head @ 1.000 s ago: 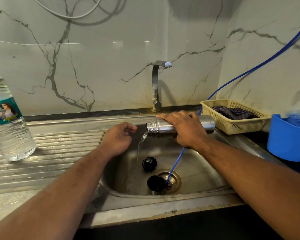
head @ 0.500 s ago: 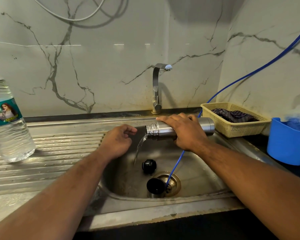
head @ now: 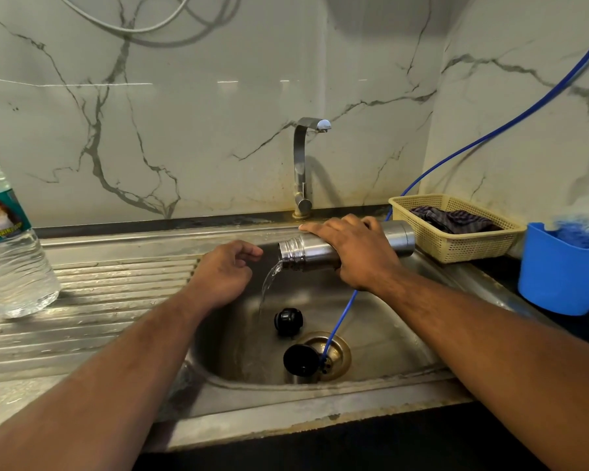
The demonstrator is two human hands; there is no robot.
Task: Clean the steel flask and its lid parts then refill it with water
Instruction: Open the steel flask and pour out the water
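Water is sitting in a clear plastic bottle [head: 11,253] at the far left. The bottle is standing upright on the ribbed part of the steel worktop [head: 99,294].

Next, the left grip [head: 223,273] is hanging over the left edge of the sink [head: 286,402]. Its fingers are curling loosely and holding nothing.

Just to its right, a thin stream of water [head: 269,280] is pouring down into the sink from the open mouth of the steel flask [head: 301,253]. The flask is lying on its side in the air above the sink, with its mouth pointing left.

Below it, two black lid parts are lying on the sink floor: a round lid part [head: 288,321] near the middle and a second lid part [head: 300,360] at the edge of the drain [head: 337,351]. Behind them, the tap [head: 300,164] is standing by the marble wall.

The right grip [head: 357,253] is wrapping over the middle of the flask and holding it. A blue hose [head: 340,321] is coming down from the top right, passing behind the flask, and going to the drain.

Further right, a yellow basket [head: 463,243] is holding a dark cloth [head: 453,219]. A blue tub [head: 558,277] is sitting at the far right.
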